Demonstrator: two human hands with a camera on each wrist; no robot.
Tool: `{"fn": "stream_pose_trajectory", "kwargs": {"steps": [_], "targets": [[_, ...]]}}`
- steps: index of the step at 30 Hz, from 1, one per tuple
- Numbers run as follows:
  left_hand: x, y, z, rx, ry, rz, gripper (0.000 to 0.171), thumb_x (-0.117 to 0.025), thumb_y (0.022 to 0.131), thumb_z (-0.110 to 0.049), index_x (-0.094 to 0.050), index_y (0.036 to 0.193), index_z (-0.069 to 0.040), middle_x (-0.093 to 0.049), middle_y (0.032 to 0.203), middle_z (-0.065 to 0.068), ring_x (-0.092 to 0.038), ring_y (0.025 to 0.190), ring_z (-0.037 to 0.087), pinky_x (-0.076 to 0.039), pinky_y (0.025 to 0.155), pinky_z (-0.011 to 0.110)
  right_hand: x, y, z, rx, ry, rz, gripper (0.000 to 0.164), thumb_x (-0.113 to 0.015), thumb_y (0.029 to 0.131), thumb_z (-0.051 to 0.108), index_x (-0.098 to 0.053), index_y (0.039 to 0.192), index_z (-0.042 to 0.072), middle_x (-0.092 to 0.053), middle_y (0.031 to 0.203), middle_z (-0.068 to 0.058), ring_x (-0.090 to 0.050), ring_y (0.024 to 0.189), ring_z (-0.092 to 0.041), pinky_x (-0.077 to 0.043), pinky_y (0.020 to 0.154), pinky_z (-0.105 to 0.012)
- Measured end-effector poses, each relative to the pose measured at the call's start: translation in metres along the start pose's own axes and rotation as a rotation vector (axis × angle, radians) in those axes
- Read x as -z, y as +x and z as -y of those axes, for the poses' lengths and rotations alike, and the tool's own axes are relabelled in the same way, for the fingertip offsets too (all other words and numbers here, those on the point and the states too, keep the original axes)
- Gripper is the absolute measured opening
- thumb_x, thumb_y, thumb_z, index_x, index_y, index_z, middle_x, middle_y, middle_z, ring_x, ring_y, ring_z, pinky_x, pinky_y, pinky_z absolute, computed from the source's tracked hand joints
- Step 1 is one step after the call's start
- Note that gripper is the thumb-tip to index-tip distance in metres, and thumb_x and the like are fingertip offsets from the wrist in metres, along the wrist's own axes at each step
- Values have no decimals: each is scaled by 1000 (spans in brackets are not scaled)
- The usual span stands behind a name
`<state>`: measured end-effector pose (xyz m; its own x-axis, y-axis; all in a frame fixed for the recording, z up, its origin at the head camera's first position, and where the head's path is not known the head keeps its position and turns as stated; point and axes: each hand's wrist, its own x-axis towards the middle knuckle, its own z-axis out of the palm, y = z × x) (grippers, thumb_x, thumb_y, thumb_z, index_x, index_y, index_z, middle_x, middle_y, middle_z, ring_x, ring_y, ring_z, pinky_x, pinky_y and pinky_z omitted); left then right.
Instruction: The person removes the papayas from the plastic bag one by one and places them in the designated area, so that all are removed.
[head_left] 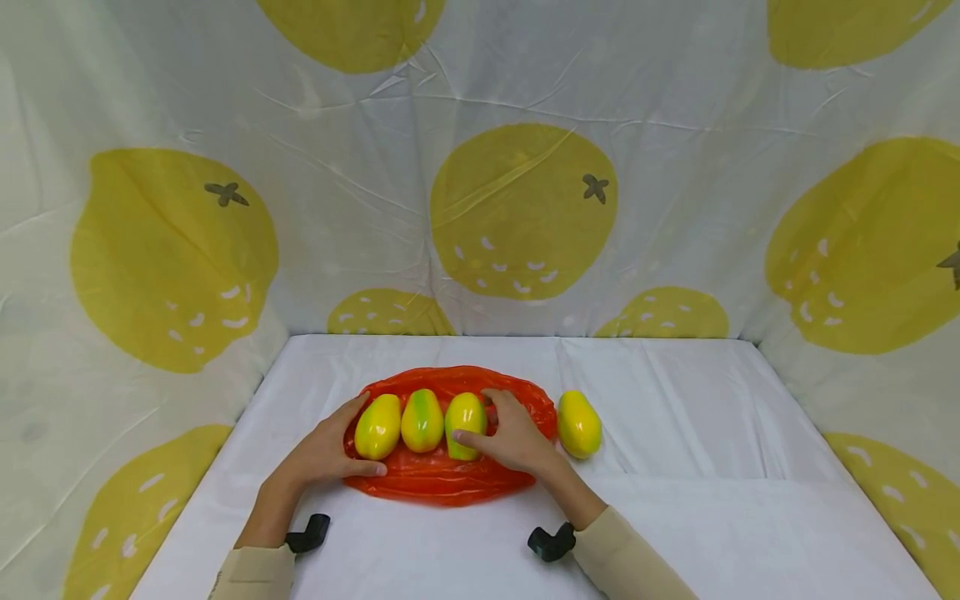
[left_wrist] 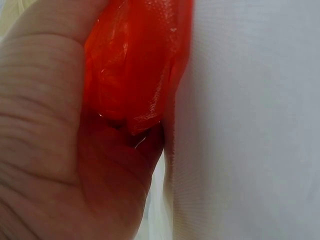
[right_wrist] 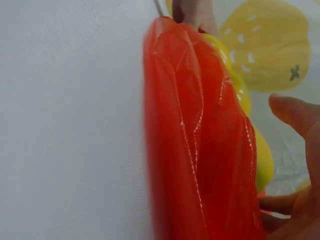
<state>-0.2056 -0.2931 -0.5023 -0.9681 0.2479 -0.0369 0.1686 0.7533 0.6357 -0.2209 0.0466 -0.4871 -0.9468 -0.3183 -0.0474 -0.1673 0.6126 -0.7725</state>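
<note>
Three glossy yellow mangoes lie in a row on a red plastic bag (head_left: 442, 493) in the head view: a left one (head_left: 377, 427), a green-streaked middle one (head_left: 422, 421) and a right one (head_left: 466, 414). My left hand (head_left: 322, 450) grips the bag's left end, thumb in front and fingers behind, beside the left mango. In the left wrist view red plastic (left_wrist: 135, 60) lies between thumb and palm. Over the bag's right part, my right hand (head_left: 517, 433) has its thumb and fingers spread about the right mango. The thumb stands off the fruit in the right wrist view.
A fourth yellow mango (head_left: 579, 424) lies on the white cloth (head_left: 675, 417) just right of the bag. Lemon-printed curtains (head_left: 517, 75) wall in the table at the back and both sides. Black wrist mounts (head_left: 552, 542) sit at both wrists.
</note>
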Motion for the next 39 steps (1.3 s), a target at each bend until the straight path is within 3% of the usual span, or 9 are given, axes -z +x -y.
{"fn": "stream_pose_trajectory", "kwargs": {"steps": [6, 21, 31, 39], "targets": [[-1, 1, 0, -5, 11, 2, 129, -90, 64, -62, -23, 164, -15, -39, 163, 13, -42, 144, 39, -44, 109, 68, -6, 3, -3, -36, 4, 22, 104, -75, 78, 70, -36, 157, 15, -49, 153, -8, -52, 133, -28, -55, 104, -54], [1, 2, -3, 9, 4, 6, 129, -91, 64, -60, -23, 164, -15, -39, 162, 12, -41, 144, 39, -44, 109, 68, -5, 2, -4, -7, 52, 12, 90, -76, 84, 59, -41, 154, 14, -55, 145, -8, -56, 123, -26, -57, 100, -51], [0, 2, 1, 9, 3, 11, 128, -91, 64, -61, -24, 164, -18, -38, 162, 10, -41, 145, 38, -45, 109, 67, 0, -1, -1, 21, 63, -25, 89, -77, 84, 55, -40, 153, 14, -56, 143, -9, -57, 121, -25, -60, 96, -48], [0, 0, 3, -7, 20, -9, 130, -91, 64, -61, -23, 164, -13, -37, 164, 12, -40, 147, 40, -38, 113, 70, 6, -3, -2, 5, 68, -42, 90, -78, 83, 58, -40, 152, 16, -56, 141, -8, -58, 119, -25, -60, 95, -47]]}}
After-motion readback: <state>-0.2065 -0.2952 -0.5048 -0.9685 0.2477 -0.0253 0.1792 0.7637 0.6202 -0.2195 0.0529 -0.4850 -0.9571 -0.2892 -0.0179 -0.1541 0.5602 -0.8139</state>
